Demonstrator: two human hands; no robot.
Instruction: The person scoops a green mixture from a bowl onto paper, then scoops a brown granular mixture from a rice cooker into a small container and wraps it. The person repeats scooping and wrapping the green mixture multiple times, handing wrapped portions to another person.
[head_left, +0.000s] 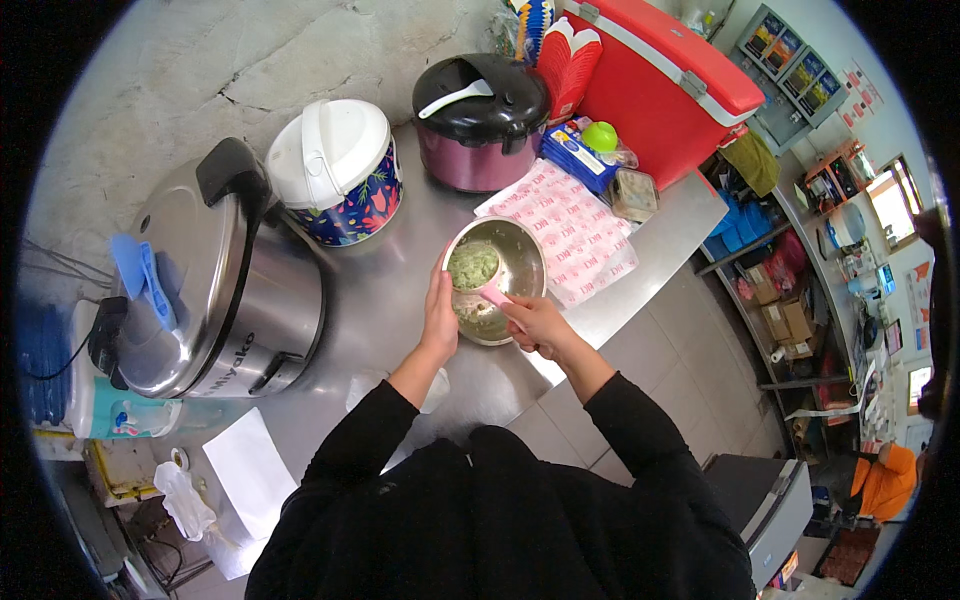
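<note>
A stainless steel bowl (520, 259) is tilted over the steel table, its opening facing up toward me. My left hand (441, 311) holds the bowl's left side, thumb at the rim. My right hand (538, 322) grips the pink handle (493, 294) of a utensil, probably a scoop or ladle, whose head sits inside the bowl. A mound of pale green, shredded-looking food (472, 264) lies at the utensil's head, and small bits cling to the bowl's inner wall. Whether the bowl's base touches the table cannot be made out.
Left stands a large Miyako rice cooker (259, 330) with a blue utensil (156, 285) on its lid. Behind are a floral container (352, 202), a purple cooker (480, 157) and a red cooler box (637, 97). Printed paper sheets (577, 247) lie beyond the bowl. A person in orange (885, 480) is far right.
</note>
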